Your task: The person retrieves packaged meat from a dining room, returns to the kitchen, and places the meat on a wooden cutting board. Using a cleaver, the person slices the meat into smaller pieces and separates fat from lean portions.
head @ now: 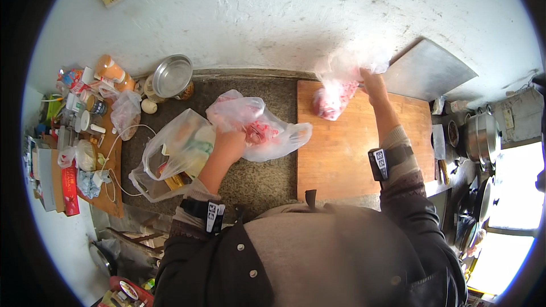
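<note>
My right hand [372, 85] grips the gathered top of a clear plastic bag [335, 98] printed in red. The bag's lower end hangs over or rests on the wooden cutting board [362, 149]; I cannot tell which. My left hand [230, 147] is at a second translucent plastic bag [279, 136] with red print or contents inside, on the dark stone counter [251, 183]. Its fingers are hidden by the hand and the film, so their grip does not show. Left of that hand, a white carrier bag [170, 157] holds yellow and green packages.
A steel bowl [172, 76] sits on jars near an egg-like white object [149, 106]. Jars, boxes and a white cable crowd the left end. A metal sheet [431, 70] leans on the wall. A cleaver [438, 143] and a steel pot [482, 136] are at right.
</note>
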Tool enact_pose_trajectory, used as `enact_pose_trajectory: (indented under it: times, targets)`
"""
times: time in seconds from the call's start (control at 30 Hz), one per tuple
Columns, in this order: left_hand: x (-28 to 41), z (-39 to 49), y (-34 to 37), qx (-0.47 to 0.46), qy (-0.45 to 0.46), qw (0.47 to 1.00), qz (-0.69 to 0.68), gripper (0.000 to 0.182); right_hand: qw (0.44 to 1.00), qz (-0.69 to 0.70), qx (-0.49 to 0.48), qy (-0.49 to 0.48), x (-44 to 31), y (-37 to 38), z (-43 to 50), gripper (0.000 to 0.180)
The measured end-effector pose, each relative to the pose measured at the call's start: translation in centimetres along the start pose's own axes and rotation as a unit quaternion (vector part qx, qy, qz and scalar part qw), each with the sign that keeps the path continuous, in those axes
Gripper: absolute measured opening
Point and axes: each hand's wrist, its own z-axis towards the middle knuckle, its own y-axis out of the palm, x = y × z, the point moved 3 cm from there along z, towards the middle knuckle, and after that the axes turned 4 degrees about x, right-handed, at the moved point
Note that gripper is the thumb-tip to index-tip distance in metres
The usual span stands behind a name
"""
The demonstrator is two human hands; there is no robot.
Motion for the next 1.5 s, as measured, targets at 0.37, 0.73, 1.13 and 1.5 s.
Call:
enact_pose_trajectory:
  times: [0.37,0.73,1.13,1.5]
  targets:
    - [2.3,-1.9,1.5,0.219,0.121,0.952,-0.178,0.016,0.757,-0.069,-0.281,-0.585,-8.5,13.5,-19.2,0.03]
    - [0.5,-2.9,5.7,0.018,-0.28,0.743,-0.607,0.025,0.648,-0.519,-0.538,-0.143,5.1,13.9,-20.1,0.037]
    - [0.2,1.3,10.6,0.059,-0.391,0.432,-0.811,0.04,0.881,-0.24,-0.404,-0.051,7.9,16.9,-19.6,0.058]
    - [-1.7,3.6,9.8,0.124,-0.333,0.584,-0.73,0.046,0.867,-0.238,-0.437,-0.024,9.5,17.9,-19.7,0.052]
